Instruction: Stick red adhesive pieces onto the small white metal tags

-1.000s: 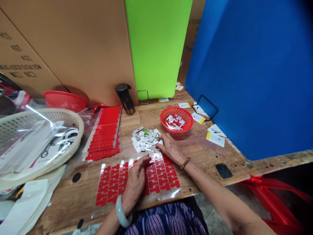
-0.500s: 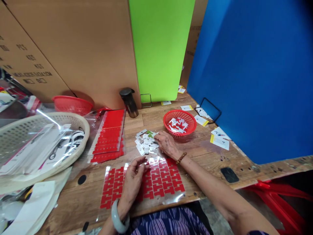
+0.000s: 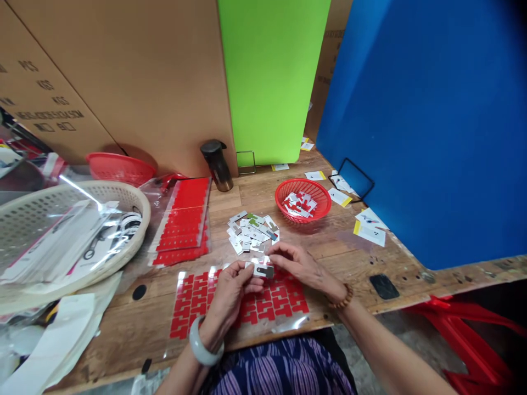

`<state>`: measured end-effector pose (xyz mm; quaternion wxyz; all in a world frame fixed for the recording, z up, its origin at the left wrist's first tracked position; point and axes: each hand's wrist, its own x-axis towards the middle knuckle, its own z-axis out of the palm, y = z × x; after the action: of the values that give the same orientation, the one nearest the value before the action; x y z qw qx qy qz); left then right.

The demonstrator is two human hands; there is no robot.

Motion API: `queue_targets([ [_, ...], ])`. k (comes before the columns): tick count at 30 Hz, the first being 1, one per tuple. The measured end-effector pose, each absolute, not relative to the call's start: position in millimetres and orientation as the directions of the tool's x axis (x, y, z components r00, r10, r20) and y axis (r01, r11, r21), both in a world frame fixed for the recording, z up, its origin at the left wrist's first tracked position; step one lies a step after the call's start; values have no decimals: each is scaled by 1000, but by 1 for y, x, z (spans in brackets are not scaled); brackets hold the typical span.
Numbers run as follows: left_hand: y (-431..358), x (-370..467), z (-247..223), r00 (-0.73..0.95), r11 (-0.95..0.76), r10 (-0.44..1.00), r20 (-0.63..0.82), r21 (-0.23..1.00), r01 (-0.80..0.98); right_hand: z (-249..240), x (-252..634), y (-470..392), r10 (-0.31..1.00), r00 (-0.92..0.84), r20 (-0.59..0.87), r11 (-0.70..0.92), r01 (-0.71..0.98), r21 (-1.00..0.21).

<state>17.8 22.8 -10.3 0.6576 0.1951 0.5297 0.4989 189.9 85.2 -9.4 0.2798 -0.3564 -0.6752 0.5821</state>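
My left hand (image 3: 230,291) pinches a small white card (image 3: 255,270) with a grey tab and a dark round mark. Close to the card's upper right edge is my right hand (image 3: 302,267), its thumb and fingertips drawn together. A clear glint shows at those fingertips; what they hold is too small to make out. Beneath both hands lies a clear sheet of red T-shaped stickers (image 3: 191,302). Just beyond them is a loose pile of small white, grey and green cards (image 3: 249,233). A red basket (image 3: 323,206) to the right of the pile contains white cards bearing red pieces.
More red sticker sheets (image 3: 187,206) are stacked left of the pile. A large cream basket (image 3: 142,241) with packaged items stands at far left. Toward the back are a dark lidded jug (image 3: 218,167), a green panel (image 3: 272,82) and a blue panel (image 3: 420,137).
My right hand has come back from the pile toward my left hand. A small white card is now in my left fingers, above the red sheet. The view has shifted slightly.
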Motion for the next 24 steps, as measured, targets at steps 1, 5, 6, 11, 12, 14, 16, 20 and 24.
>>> queue_targets([
  [1,22,19,-11,-57,436,854,-518,770,-466,-11,194,77,815,-578,-51,58,169,-984],
  [5,19,23,-11,-17,474,838,-546,742,-475,-12,204,50,842,-540,3,190,290,-938],
  [6,18,25,-10,-9,482,835,-550,740,-469,-12,205,45,847,-530,35,238,321,-917],
  [11,14,30,-7,35,536,815,-578,730,-424,-13,210,39,825,-556,102,360,377,-854],
  [12,14,29,-6,52,548,812,-581,730,-407,-14,212,39,814,-570,110,374,371,-850],
  [14,12,28,-6,86,569,808,-583,736,-367,-16,215,38,797,-590,129,401,356,-844],
  [16,11,27,-7,125,599,795,-594,734,-321,-18,218,35,782,-607,139,415,340,-844],
  [20,7,24,-10,245,675,737,-630,701,-229,-21,222,25,769,-631,104,387,330,-861],
  [24,7,24,-14,332,690,713,-618,701,-179,-26,225,18,772,-633,46,322,329,-888],
])
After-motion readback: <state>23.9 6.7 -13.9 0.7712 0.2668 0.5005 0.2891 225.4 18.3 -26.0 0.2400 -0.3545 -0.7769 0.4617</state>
